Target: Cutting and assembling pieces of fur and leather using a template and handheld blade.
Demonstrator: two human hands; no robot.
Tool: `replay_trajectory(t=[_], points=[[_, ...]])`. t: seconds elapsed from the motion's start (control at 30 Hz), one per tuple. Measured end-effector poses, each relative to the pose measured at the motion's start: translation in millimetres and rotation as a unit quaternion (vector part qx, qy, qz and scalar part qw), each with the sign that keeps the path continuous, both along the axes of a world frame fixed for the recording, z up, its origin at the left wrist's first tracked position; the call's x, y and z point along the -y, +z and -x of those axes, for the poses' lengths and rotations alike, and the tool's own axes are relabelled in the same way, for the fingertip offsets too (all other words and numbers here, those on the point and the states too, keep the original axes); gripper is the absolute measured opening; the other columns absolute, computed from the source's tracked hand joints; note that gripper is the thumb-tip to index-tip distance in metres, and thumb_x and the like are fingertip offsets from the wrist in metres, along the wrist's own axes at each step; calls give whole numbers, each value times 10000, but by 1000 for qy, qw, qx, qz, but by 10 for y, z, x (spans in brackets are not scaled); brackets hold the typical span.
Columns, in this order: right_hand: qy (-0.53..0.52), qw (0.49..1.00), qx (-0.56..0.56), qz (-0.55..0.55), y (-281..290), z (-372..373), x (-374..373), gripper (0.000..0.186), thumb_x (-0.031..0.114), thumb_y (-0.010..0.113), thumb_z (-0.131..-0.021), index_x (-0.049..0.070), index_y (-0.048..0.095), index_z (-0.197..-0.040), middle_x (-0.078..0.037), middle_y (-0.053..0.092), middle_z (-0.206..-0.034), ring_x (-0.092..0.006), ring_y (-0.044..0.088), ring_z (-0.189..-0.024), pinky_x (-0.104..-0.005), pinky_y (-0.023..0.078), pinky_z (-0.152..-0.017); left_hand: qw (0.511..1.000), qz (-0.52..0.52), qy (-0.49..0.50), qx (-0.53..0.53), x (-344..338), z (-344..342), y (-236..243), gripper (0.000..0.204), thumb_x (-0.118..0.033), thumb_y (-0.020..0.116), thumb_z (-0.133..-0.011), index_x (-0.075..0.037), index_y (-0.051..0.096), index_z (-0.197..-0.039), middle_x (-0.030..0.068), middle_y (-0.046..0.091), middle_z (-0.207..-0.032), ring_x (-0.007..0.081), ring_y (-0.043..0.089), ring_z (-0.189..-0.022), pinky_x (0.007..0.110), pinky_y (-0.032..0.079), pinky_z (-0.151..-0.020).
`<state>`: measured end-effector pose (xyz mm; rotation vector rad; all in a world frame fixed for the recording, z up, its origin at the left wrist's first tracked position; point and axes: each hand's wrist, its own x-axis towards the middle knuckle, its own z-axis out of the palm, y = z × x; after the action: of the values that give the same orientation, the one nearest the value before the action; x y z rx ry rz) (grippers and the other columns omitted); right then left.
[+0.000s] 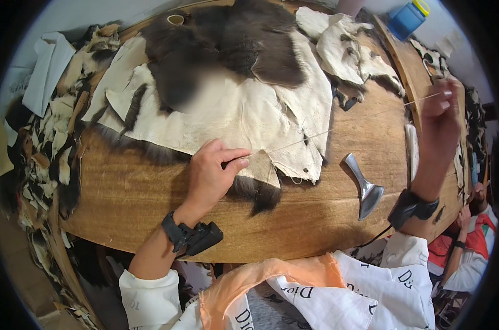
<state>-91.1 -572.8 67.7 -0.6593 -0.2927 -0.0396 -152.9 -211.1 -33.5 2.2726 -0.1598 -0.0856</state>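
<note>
Left fingers (236, 153) are pinching a cream, dark-fur-fringed hide (249, 118) lying toward twelve o'clock on the brown wooden bench (145, 192); right fingers (446, 94), toward two o'clock, are grasping thin, taut, pale thread (423, 99).

The end of the thread (423, 99) is lost in the motion-blurred right hand (441, 113). The dark fur pelt (249, 36) is partly smeared out and cropped above; a co-worker (467, 275) is cut off by the rim.

Left hand (212, 171) pinches; right hand (442, 118) is raised.
</note>
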Motion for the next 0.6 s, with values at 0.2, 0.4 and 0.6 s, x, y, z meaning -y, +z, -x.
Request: replay_trajectory(t=[0.2,0.4,0.6], points=[[-210,876,-72,428,-106,148,-240,256,-9,501,-829,-14,539,-1082,-29,536,-812,-90,525,-735,-213,450,-664,1000,5,-15,-2,89,-37,15,203,-143,705,-688,-135,710,-891,63,439,-627,191,461,-609,303,381,-562],[-5,652,220,725,-647,270,-1169,163,-6,573,-724,28,636,-870,-92,568,-806,-223,574,-713,-308,479,-628,1000,-11,-21,18,57,-22,-10,205,-86,706,-695,-92,704,-900,33,481,-647,122,480,-597,247,392,-561],[-27,609,367,703,-1002,205,-1424,202,84,663,-678,51,637,-875,-75,505,-773,-245,531,-755,-340,460,-652,999,-2,-25,22,86,-15,9,196,-80,705,-697,-83,702,-893,29,491,-650,123,488,-604,246,402,-574]])
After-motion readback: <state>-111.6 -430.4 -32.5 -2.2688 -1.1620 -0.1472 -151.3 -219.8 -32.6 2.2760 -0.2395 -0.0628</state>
